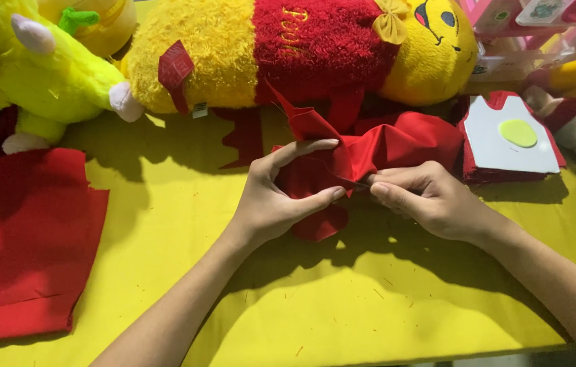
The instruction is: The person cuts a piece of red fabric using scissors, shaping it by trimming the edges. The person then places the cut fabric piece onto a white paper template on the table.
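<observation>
1. The left hand [275,197] pinches a crumpled red fabric piece [362,160] between thumb and fingers, closed on its left end.
2. The right hand [424,198] grips the same cloth just beside the left, its fingers closed on a fold.
3. The fabric lies on the yellow table [288,299], directly in front of the yellow-and-red plush toy [294,47]; its long axis runs left-right, a pointed tip aimed up-left at the toy.
4. A flat red cloth [23,238] lies far left of the toy.

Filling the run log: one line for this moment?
left hand: pinching red fabric piece | right hand: pinching same piece | surface: yellow table
</observation>
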